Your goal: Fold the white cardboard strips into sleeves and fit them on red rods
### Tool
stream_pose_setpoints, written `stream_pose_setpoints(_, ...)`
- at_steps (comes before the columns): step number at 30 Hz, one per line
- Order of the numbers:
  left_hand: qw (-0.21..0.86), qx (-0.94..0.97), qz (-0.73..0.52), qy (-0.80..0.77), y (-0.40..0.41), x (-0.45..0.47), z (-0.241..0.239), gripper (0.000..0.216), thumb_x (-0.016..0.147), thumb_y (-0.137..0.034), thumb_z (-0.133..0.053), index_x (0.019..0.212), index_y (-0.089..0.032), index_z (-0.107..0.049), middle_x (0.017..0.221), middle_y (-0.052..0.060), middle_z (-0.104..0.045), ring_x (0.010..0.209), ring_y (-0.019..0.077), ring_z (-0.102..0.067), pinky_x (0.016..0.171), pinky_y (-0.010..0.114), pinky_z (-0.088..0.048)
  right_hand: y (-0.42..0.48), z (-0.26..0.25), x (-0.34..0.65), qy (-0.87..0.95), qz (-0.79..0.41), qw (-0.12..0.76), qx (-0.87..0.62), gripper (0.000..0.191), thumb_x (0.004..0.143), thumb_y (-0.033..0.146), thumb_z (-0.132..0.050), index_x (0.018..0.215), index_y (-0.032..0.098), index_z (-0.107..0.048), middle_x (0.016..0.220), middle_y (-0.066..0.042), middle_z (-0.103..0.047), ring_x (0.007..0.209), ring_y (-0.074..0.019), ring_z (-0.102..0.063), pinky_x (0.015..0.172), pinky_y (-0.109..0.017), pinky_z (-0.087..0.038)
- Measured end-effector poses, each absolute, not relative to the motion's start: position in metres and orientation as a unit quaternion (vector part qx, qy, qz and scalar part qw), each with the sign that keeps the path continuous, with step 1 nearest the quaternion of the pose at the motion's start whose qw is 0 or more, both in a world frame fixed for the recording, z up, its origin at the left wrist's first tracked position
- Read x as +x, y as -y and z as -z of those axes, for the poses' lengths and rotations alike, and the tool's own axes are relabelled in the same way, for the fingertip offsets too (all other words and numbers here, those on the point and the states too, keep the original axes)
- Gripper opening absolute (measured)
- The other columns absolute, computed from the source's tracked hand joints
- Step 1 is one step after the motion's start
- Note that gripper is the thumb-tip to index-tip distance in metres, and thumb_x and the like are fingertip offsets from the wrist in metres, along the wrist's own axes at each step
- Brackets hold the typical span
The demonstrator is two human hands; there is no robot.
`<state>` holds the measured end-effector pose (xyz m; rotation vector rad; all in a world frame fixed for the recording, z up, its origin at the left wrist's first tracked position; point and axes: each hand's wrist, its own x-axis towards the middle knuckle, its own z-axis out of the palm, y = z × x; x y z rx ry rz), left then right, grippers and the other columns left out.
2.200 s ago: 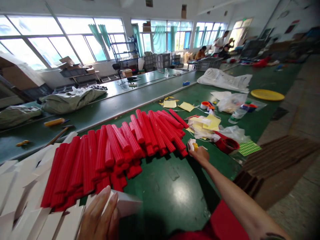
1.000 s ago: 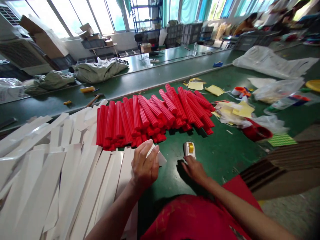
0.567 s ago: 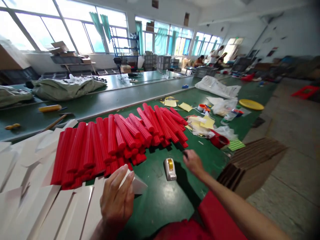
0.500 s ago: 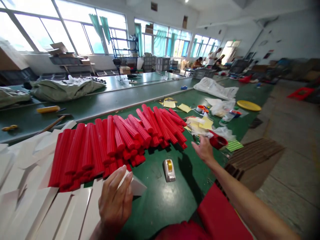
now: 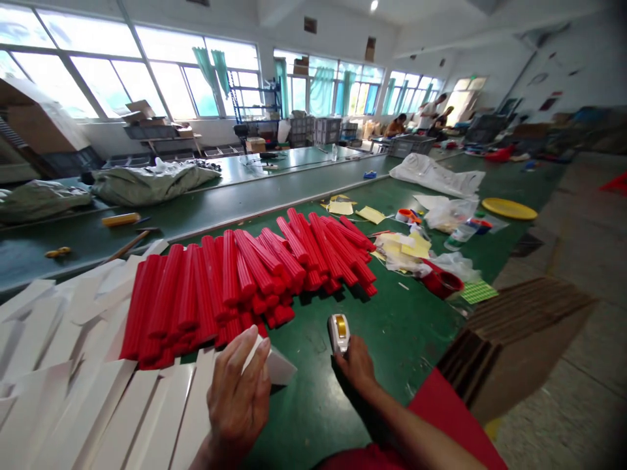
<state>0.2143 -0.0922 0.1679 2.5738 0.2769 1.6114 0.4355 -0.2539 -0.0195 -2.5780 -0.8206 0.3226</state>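
My left hand (image 5: 240, 388) is closed around a long white cardboard box (image 5: 277, 367), its fingers lying over the top; most of the box is hidden beneath the palm. My right hand (image 5: 359, 367) grips the near end of a small white tape dispenser (image 5: 339, 333) that carries a roll of yellow tape. Beyond both hands lies a heap of ribbed red rods (image 5: 255, 261). At the left, many more white boxes (image 5: 108, 391) are spread side by side and partly over each other.
Stacked brown cardboard (image 5: 519, 339) stands at the right. A red tape roll (image 5: 443, 282), yellow paper scraps (image 5: 414, 245), a plastic bottle (image 5: 459, 236) and a yellow round lid (image 5: 509, 209) lie on the green table (image 5: 313, 405). A hammer (image 5: 128, 243) rests behind the boxes. People work far back.
My right hand has come from beside the red tape roll, back and left to the tape dispenser, and taken hold of it. The left hand stays on the white box. The view has shifted slightly.
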Motion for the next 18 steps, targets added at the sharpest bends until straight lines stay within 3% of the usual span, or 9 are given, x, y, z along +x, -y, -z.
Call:
stream_pose_setpoints(5,0.049,0.842,-0.529,-0.098,0.093,0.212,-0.166,0.051,0.080,0.006,-0.063,0.127,-0.012,-0.061,0.123,0.018,-0.065,0.116,0.0301,-0.061,0.092,0.045,-0.053,0.245,0.008,0.482,0.315,-0.124,0.251,-0.907,0.048,0.078,0.018,-0.061,0.125,0.010,-0.058,0.121,-0.016,-0.062,0.115,-0.0295,-0.053,0.101,-0.036,-0.039)
stream_pose_setpoints(10,0.048,0.839,-0.531,-0.110,0.092,0.212,-0.164,0.051,0.081,0.004,-0.063,0.129,-0.016,-0.060,0.124,0.015,-0.065,0.117,0.0291,-0.061,0.093,0.045,-0.054,0.240,-0.002,0.504,0.258,-0.163,0.307,-0.901,0.037,0.073,0.027,-0.073,0.107,0.016,-0.068,0.102,-0.008,-0.065,0.104,-0.0272,-0.057,0.093,-0.037,-0.044)
stream_pose_setpoints(13,0.049,0.840,-0.530,-0.105,0.092,0.213,-0.165,0.051,0.081,0.004,-0.062,0.128,-0.015,-0.060,0.124,0.016,-0.065,0.119,0.0298,-0.060,0.093,0.045,-0.055,0.231,-0.006,0.509,0.186,-0.228,0.346,-0.891,0.026,0.086,0.037,-0.068,0.099,0.015,-0.068,0.093,-0.004,-0.066,0.091,-0.0203,-0.062,0.083,-0.036,-0.051)
stream_pose_setpoints(18,0.052,0.839,-0.531,-0.104,0.095,0.213,-0.165,0.047,0.083,0.002,-0.060,0.127,-0.016,-0.060,0.123,0.015,-0.065,0.118,0.0284,-0.061,0.093,0.045,-0.055,0.210,-0.011,0.517,0.041,-0.345,0.389,-0.853,0.029,0.096,0.037,-0.058,0.113,0.014,-0.061,0.106,-0.006,-0.065,0.087,-0.0164,-0.065,0.076,-0.035,-0.057)
